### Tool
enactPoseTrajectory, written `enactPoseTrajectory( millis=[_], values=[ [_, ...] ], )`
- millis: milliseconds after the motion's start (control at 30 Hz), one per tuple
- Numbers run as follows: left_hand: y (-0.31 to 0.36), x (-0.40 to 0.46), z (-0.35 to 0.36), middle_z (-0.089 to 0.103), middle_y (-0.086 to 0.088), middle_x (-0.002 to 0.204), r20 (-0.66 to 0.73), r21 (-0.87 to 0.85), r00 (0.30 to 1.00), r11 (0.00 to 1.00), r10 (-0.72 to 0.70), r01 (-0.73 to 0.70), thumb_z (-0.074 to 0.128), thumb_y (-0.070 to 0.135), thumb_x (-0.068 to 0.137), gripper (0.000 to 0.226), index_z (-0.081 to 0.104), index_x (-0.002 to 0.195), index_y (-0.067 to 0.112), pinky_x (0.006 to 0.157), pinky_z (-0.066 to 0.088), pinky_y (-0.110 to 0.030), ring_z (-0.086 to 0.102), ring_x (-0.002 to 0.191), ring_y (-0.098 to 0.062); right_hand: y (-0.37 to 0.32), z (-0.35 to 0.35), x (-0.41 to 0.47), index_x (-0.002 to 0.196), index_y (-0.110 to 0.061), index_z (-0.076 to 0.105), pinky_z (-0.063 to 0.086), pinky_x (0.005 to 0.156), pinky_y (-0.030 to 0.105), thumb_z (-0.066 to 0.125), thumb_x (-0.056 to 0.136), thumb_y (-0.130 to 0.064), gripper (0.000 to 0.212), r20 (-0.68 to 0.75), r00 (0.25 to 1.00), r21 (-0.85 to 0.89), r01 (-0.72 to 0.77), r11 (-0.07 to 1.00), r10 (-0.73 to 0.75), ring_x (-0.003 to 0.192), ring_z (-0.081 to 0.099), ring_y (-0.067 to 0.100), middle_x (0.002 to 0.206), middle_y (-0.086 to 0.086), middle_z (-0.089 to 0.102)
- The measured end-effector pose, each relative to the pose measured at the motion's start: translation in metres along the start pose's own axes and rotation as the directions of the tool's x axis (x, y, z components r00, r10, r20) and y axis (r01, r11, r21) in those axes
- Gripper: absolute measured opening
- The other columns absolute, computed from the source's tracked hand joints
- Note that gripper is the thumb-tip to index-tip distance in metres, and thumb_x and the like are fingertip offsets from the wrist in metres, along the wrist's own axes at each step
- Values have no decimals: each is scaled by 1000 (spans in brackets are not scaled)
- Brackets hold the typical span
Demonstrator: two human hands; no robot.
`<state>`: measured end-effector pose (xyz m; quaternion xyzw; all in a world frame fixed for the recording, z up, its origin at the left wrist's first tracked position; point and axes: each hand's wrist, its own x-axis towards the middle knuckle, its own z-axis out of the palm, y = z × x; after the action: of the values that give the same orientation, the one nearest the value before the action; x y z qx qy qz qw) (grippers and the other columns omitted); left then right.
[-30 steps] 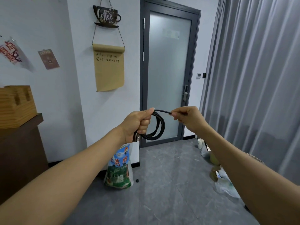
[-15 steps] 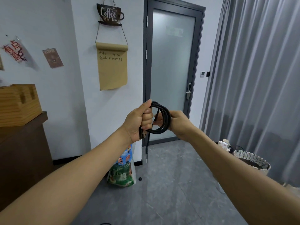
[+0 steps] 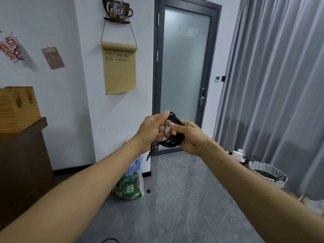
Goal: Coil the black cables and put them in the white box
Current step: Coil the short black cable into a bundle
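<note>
Clearly the coiling step is nearly finished: the left hand (image 3: 152,128) is clenched in a fist around one side of the black cable (image 3: 172,142), thumb on top, while the right hand (image 3: 188,137) curls its fingers over the opposite side of the same bundle. Both hands hold it up at chest height, well above the floor, with several loops gathered tightly together. A short plug end (image 3: 152,149) hangs out just below the left fist, so the tail seems not quite tucked in.

Judging from this, the next move calls for securing that loose end so the loops do not spring apart, then carrying the bundle to the white box. No white box can be identified in the head view, so the person would probably have to turn to find it. The nearest container is a white woven basket (image 3: 267,174) on the floor to the right, with something dark inside.

Below the hands lies a grey tiled floor (image 3: 184,207). A printed bag (image 3: 129,183) leans against the white wall, under a hanging brown paper roll (image 3: 120,69). Behind the hands stands a frosted glass door (image 3: 184,67), with grey curtains (image 3: 280,85) to the right and a dark wooden cabinet (image 3: 22,163) to the left.
</note>
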<state>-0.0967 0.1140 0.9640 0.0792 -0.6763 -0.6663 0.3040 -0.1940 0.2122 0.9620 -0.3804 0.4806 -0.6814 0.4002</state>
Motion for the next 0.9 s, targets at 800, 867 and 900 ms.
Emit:
enactPoseTrajectory(
  millis=[800,867,900],
  values=[
    [4,-1,-9,29,11,44,-20,195,988,970,153,-146,47,31,97,39,36,62,15,38,23,-18,21,39,-6,-7,10,-7,79,-6,54,47,84,33,41,89,3,18,17,998,51,-58,997,57,47,42,12,46,-2,41],
    [2,-1,-6,30,11,44,-28,200,987,968,157,-149,47,31,97,39,38,62,16,38,24,-18,23,39,-5,-8,12,-8,77,-7,51,49,85,34,42,87,11,23,-12,1000,-50,-14,999,13,44,40,11,46,-2,41],
    [1,0,-5,31,12,43,-36,207,986,967,161,-150,47,31,97,39,38,61,16,38,24,-18,23,39,-5,-9,13,-8,79,-8,53,49,85,34,45,87,12,23,-41,999,-170,3,985,-10,47,45,11,52,-1,47]
  ],
)
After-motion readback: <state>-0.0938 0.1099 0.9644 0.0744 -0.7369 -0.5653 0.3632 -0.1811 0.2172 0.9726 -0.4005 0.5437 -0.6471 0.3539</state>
